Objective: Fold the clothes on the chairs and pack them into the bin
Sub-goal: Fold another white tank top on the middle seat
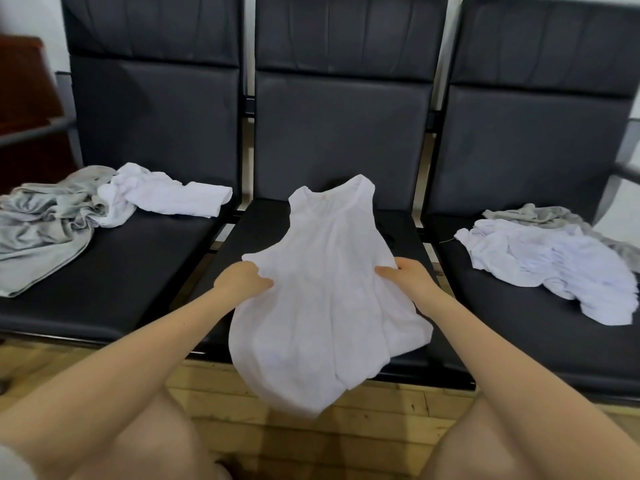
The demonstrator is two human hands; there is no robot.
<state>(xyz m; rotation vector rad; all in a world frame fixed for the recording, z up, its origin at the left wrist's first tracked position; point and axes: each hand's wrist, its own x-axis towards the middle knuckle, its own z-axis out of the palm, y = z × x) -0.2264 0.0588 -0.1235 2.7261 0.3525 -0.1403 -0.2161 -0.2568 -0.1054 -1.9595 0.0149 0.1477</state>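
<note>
A white sleeveless top lies over the middle black chair seat, its neck pointing to the backrest and its hem hanging past the front edge. My left hand grips its left side at the armhole. On the opposite side, my right hand pinches the cloth at the same height. A grey garment and a white one lie crumpled on the left chair. A white garment over a grey one lies on the right chair. No bin is in view.
Three black padded chairs stand side by side with tall backrests. A metal armrest and dark wooden furniture are at the far left. Wooden floor runs below, with my knees at the bottom corners.
</note>
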